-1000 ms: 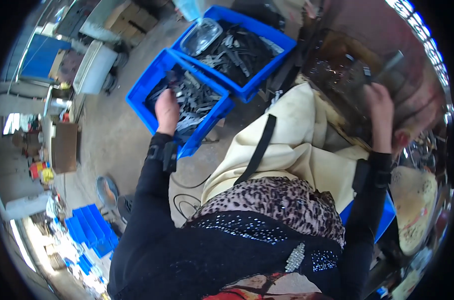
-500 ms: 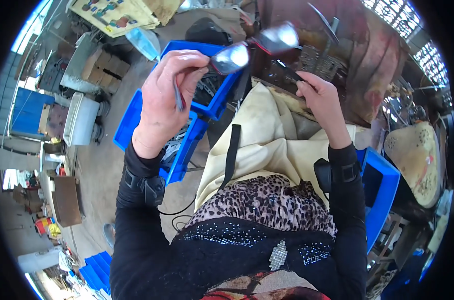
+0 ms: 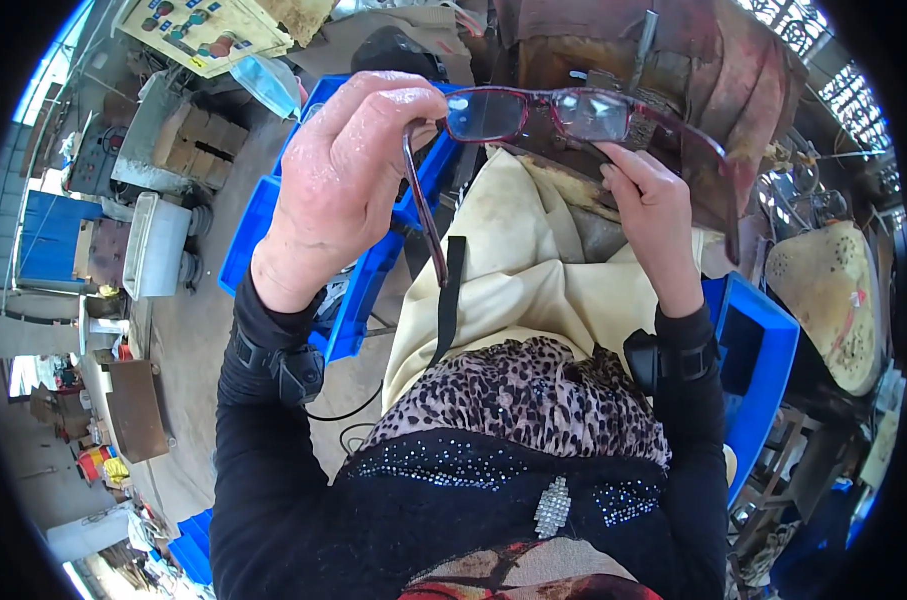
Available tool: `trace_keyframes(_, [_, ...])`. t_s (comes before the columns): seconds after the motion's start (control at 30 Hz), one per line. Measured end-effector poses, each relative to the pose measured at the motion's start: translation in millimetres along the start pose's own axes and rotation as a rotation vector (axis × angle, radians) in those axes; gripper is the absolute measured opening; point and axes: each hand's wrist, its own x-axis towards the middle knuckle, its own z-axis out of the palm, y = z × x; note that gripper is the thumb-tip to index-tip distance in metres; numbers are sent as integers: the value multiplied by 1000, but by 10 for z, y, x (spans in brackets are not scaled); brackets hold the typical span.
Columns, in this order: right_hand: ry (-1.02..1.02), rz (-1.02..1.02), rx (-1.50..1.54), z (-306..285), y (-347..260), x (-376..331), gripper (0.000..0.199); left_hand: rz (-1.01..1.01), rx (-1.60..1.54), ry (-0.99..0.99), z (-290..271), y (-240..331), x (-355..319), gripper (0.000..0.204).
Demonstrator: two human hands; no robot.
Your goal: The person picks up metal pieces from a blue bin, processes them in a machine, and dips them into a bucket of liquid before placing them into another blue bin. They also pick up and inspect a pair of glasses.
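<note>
In my left hand [image 3: 338, 170], pinched by one front corner, is a pair of dark red-framed glasses [image 3: 539, 97]. Both temples are unfolded, one hanging beside my left fingers and the other reaching out to the right. My right hand [image 3: 651, 205] is closed, thumb against fingers, just below the right lens. It grips a thin black-handled tool, now mostly hidden behind the glasses; its kind does not show. Beneath both hands a cream leather apron [image 3: 533, 290] covers my lap, with a black strap [image 3: 451, 300] lying over it.
Blue bins [image 3: 348, 325] with metal parts stand left of my knees, and another blue bin [image 3: 763, 350] is by my right forearm. Ahead lies a workbench with a stained reddish-brown cover [image 3: 733, 110]. A control panel [image 3: 208, 30] with knobs is at the far left.
The glasses have swung lower and level, their blur gone and both temples now in sight. My right hand stays near its place, while the tool's shiny tip has gone out of sight.
</note>
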Motion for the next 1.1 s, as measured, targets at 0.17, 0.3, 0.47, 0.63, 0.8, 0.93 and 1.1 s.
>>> trace_keyframes(0.17, [95,-59,-139,15,-86,29,25,27,7,20,-11,-27,21,29])
trace_keyframes(0.3, [108,-71,-161,8,-96,42,25,19,10,17,-22,-6,11,28])
trace_keyframes(0.47, [138,-126,-172,8,-73,42,26,19,16,8,-66,-1,3,28])
trace_keyframes(0.63, [129,-147,-173,3,-70,33,26,-11,-23,43,-105,17,-5,27])
trace_keyframes(0.8, [163,-215,-155,-7,-163,120,26,-43,-58,131,-184,29,-3,20])
trace_keyframes(0.93, [119,-200,-88,-43,-301,209,27,-37,-37,110,-367,22,5,17])
trace_keyframes(1.1, [84,-162,33,-16,-440,336,27,-70,-85,82,-609,51,-10,20])
